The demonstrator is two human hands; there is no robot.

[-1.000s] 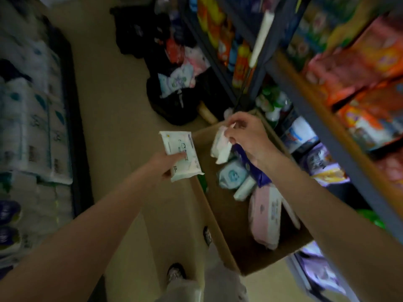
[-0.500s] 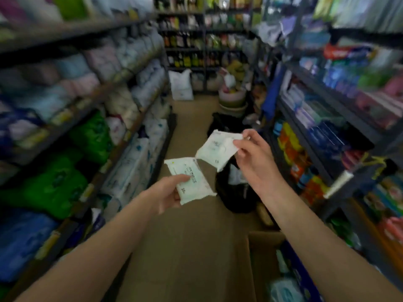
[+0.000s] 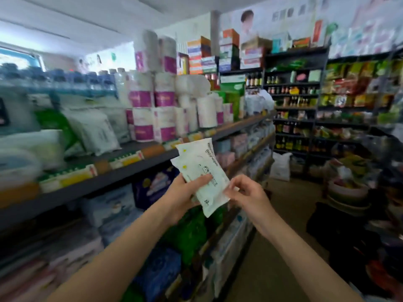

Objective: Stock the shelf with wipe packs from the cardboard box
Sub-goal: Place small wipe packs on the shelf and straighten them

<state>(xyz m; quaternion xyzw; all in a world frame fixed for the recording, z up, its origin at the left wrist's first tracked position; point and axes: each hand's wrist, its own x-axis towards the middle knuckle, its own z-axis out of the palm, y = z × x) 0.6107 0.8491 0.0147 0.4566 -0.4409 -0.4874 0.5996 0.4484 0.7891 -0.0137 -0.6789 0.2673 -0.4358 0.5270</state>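
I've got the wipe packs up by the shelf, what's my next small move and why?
Probably let the right hand go and reach the packs toward the shelf: the left hand already grips both stacked, and none is placed yet.

Both hands (image 3: 185, 192) raised, fingers (image 3: 204, 178) curled

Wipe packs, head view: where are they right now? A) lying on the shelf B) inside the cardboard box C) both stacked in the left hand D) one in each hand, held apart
C: the left hand grips the two white wipe packs fanned together, thumb across the front one, while the right hand only touches the lower edge of the stack.
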